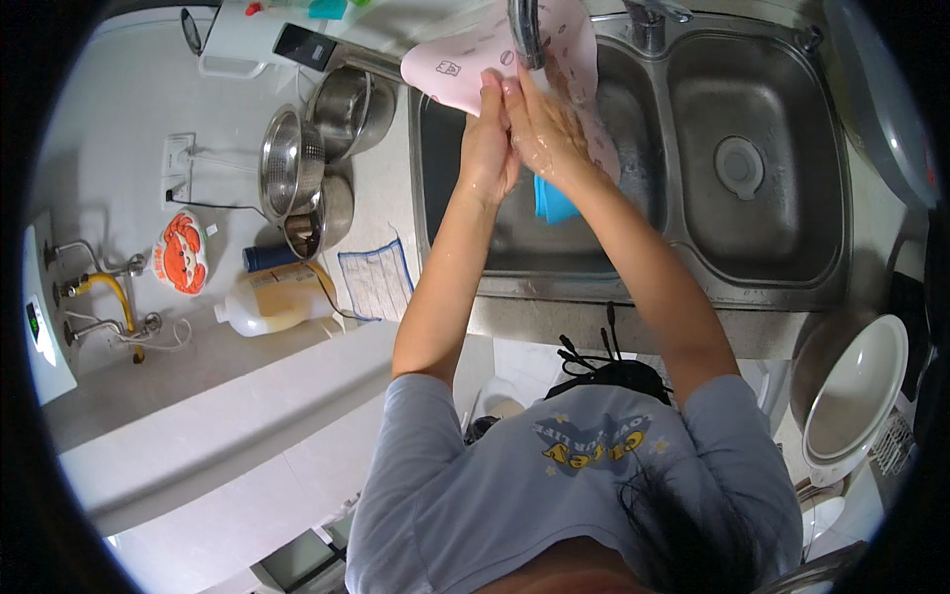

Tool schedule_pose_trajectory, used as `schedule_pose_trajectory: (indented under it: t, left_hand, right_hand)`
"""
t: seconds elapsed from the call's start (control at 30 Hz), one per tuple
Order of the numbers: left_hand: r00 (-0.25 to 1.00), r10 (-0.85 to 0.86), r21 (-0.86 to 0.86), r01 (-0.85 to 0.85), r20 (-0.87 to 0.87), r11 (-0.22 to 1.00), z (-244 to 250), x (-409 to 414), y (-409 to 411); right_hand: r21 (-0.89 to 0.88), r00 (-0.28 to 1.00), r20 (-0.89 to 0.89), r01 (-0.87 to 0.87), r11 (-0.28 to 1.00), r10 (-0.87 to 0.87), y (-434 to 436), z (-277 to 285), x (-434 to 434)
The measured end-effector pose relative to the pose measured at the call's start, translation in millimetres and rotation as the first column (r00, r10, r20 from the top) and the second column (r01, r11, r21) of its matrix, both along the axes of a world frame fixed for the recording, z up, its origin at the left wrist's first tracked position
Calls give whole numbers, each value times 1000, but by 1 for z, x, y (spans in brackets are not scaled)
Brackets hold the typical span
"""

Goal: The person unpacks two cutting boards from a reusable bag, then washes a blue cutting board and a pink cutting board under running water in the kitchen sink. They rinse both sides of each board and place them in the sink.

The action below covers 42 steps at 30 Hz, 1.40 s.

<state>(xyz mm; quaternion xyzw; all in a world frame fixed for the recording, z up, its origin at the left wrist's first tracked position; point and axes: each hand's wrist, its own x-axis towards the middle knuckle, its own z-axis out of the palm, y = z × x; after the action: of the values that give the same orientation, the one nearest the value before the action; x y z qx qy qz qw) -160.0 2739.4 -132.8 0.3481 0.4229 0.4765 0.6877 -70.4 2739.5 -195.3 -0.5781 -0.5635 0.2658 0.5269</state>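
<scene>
Both my hands meet over the left basin of a steel double sink (672,185), beneath the metal faucet spout (525,37). My left hand (488,145) has its thumb and fingers near a pink printed sheet (460,70); whether it grips the edge is hard to tell. My right hand (548,126) is wet and lies against the same pink sheet and my left hand, with water running over it. The sheet spreads behind both hands, up to the back of the sink. A bright blue piece (553,202) shows below my right wrist, partly hidden.
Left of the sink stand steel pots (356,111), a steel strainer (291,160), a plastic jug (278,301) and a blue-edged cloth (376,282). The right basin holds a round drain cover (738,167). A white basin (853,393) leans at the right, below the counter edge.
</scene>
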Motion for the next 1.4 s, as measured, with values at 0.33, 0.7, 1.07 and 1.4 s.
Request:
schedule_pose_trajectory:
  t: [0.33,0.7,1.07,1.4]
  left_hand:
    - [992,92,-30,-90,90,996,5,-1,-23]
    - [996,54,-9,-54,66,999,8,-6,-22]
    - [996,22,-20,-20,81,1000,8,-9,-30]
    - [996,44,-23,-42,83,999,13,-13,-34]
  right_hand:
    - [-145,981,-146,-147,979,125,17,10,1]
    - [88,961,-148,-225,970,236,16,15,-6]
    - [191,994,49,82,978,-93,36,16,5]
    - [247,905,412,0,969,-105,22,11,11]
